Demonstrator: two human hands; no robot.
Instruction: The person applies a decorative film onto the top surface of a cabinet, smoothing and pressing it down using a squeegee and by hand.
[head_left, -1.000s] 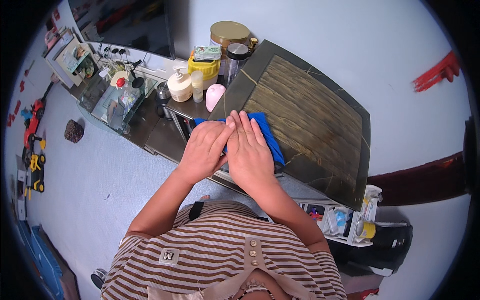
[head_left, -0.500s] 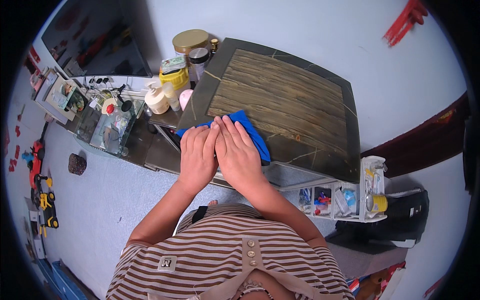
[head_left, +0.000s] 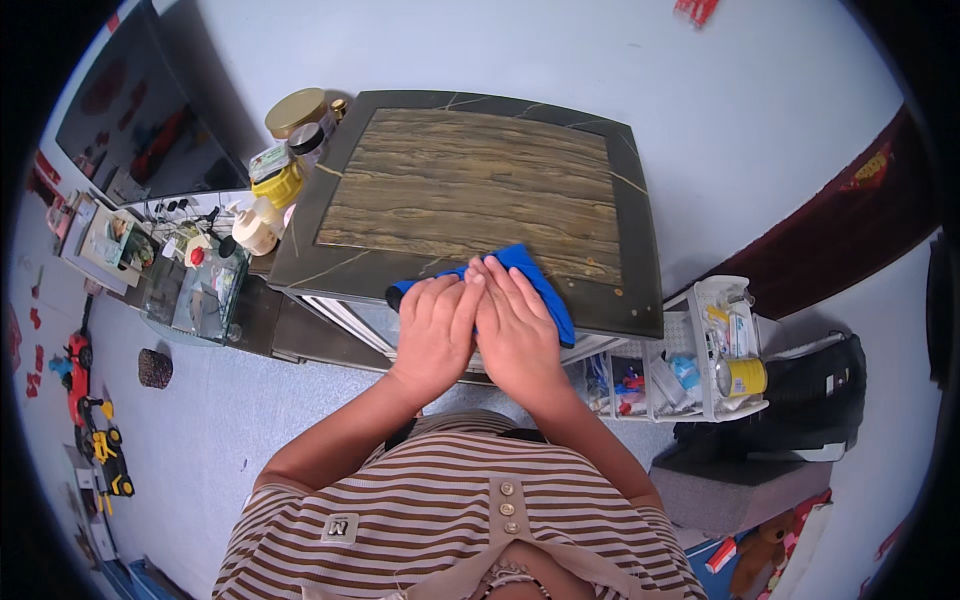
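A blue cloth [head_left: 542, 293] lies over the front edge of a dark cabinet top [head_left: 455, 180], right of its middle. My left hand [head_left: 437, 325] lies flat on the cloth, fingers stretched forward and touching my right hand. My right hand [head_left: 516, 325] presses on the cloth beside it, its fingers straight and pointing to the far side. Both palms bear on the cloth; neither hand's fingers wrap round it. Part of the cloth is hidden under them. The top has a brown wood-grain panel within a dark, veined border.
Left of the cabinet stand a pump bottle [head_left: 252, 231], a yellow tub [head_left: 275, 184] and a gold-lidded can [head_left: 297, 112]. A glass tank [head_left: 208, 300] is farther left, below a television [head_left: 145, 120]. On the right is a white storage rack [head_left: 708, 350] beside a black bag [head_left: 810, 385].
Both hands and the blue cloth have slid right along the front edge of the cabinet top, away from its left corner. The view has turned, and the cabinet appears farther left.
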